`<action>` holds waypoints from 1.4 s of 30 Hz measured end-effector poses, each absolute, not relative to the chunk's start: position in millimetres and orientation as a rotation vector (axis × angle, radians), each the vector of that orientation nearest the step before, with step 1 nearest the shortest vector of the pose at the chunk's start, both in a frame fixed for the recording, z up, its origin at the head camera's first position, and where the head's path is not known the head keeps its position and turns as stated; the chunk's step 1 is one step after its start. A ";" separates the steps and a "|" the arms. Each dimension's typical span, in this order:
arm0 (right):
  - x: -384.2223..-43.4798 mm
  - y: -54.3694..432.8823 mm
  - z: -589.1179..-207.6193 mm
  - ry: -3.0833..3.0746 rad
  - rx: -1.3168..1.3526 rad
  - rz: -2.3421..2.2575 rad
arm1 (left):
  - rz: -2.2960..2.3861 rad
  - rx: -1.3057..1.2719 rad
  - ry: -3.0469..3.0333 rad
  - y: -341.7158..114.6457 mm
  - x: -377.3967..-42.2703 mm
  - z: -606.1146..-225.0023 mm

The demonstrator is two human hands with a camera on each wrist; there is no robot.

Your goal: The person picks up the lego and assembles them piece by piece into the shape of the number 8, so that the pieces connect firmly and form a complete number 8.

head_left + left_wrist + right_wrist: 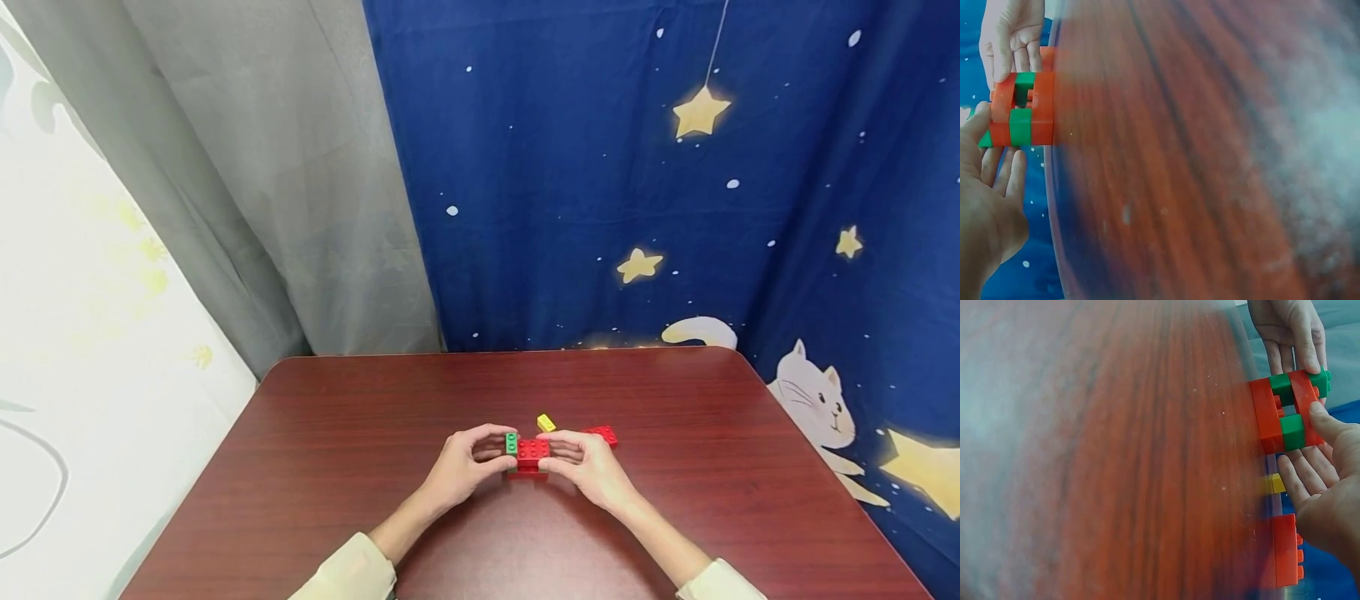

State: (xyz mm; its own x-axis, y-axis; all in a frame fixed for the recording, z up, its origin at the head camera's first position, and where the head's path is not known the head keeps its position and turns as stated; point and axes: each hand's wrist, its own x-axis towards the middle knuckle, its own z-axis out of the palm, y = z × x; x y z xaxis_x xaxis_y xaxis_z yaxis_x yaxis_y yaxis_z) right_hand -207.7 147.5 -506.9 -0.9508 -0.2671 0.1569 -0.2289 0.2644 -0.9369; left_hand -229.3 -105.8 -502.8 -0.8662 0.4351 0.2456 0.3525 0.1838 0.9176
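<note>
A small stack of building bricks stands on the table between the two hands. Its upper red brick has studs facing up, and a green brick sits on its left end. Two green bricks separate the upper red brick from a lower red brick, leaving a gap in the middle. At the stack's left end, my left hand pinches the top green brick between thumb and fingers. My right hand grips the upper red brick's right end, thumb on the near side and fingers on the far side.
Behind the stack lies a small yellow brick. Another red brick rests beyond my right hand, partly hidden by it. The brown wooden table ends at a far edge before grey and blue star-patterned curtains.
</note>
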 end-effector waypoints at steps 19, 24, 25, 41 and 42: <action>-205.9 148.7 -508.8 2.466 -0.550 -1.846 | 1.728 0.766 2.454 -102.8 -227.0 -503.6; -204.2 152.6 -511.7 2.482 -0.567 -1.833 | 1.742 0.769 2.441 -103.7 -226.5 -503.2; -204.1 153.3 -511.8 2.490 -0.567 -1.824 | 1.750 0.770 2.437 -104.1 -226.3 -503.1; -203.5 148.9 -508.6 2.666 -0.341 -1.860 | 1.689 0.748 2.475 -104.1 -228.1 -505.4; -203.8 148.5 -509.1 2.675 -0.317 -1.858 | 1.684 0.745 2.477 -104.0 -227.9 -505.6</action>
State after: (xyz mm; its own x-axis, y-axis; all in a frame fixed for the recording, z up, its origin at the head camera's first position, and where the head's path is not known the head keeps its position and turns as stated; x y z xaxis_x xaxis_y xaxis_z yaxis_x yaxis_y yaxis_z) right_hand -203.8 148.5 -509.1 -0.9727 -0.0836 0.2166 -0.2322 0.3392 -0.9116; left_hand -227.9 -104.0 -505.6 -0.8820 0.4172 0.2190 0.3570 0.2882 0.8885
